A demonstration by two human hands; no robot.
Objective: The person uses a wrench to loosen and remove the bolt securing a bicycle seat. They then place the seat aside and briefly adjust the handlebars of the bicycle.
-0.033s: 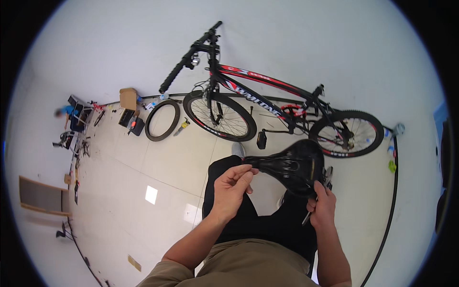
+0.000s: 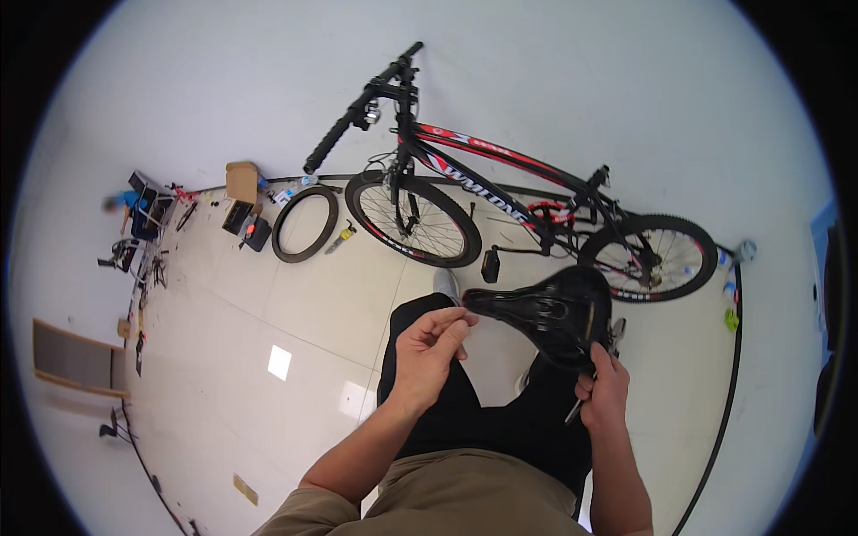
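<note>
You hold a black padded bicycle saddle upside down above your knees: your right hand is closed around its wide rear end, with what looks like a thin metal tool beneath, while your left hand pinches its narrow nose with curled fingers. Beyond it, a black and red mountain bicycle leans against the white wall, a loose black tyre on the tiled floor beside it.

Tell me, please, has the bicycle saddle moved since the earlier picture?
No. The bicycle saddle sits just as before against the bike's rear wheel, gripped by the right hand.
</note>
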